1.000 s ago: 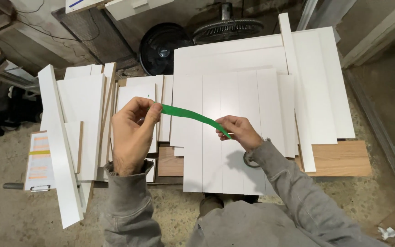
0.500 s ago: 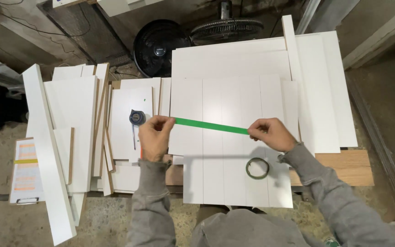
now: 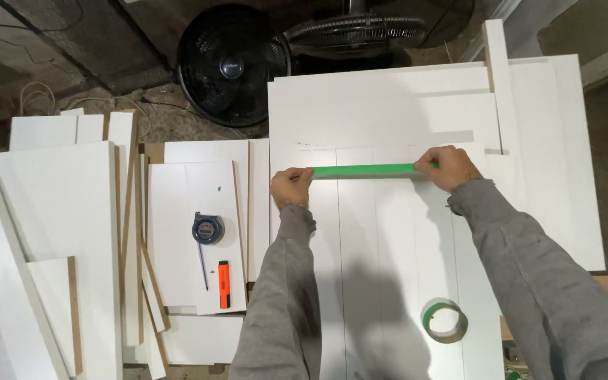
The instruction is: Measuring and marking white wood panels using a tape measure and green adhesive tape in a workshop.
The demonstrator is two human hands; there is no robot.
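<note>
White panels (image 3: 381,105) cover the bench, with a black fan (image 3: 232,65) on the floor beyond its far edge. Near the far edge of the grooved panel (image 3: 388,267), the left hand (image 3: 291,187) and right hand (image 3: 452,167) each pinch one end of a green tape strip (image 3: 364,170) stretched flat between them. A green tape roll (image 3: 445,321) lies near the panel's near edge; a tape measure (image 3: 207,229), pencil (image 3: 203,264) and orange marker (image 3: 224,274) lie leftward.

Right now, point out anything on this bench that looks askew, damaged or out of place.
Nothing looks damaged or spilled. The strip of green tape runs level across the grooved white panel, pinned at its ends by the left hand and right hand. Only the narrow white offcut boards at the left lie fanned and uneven.
</note>
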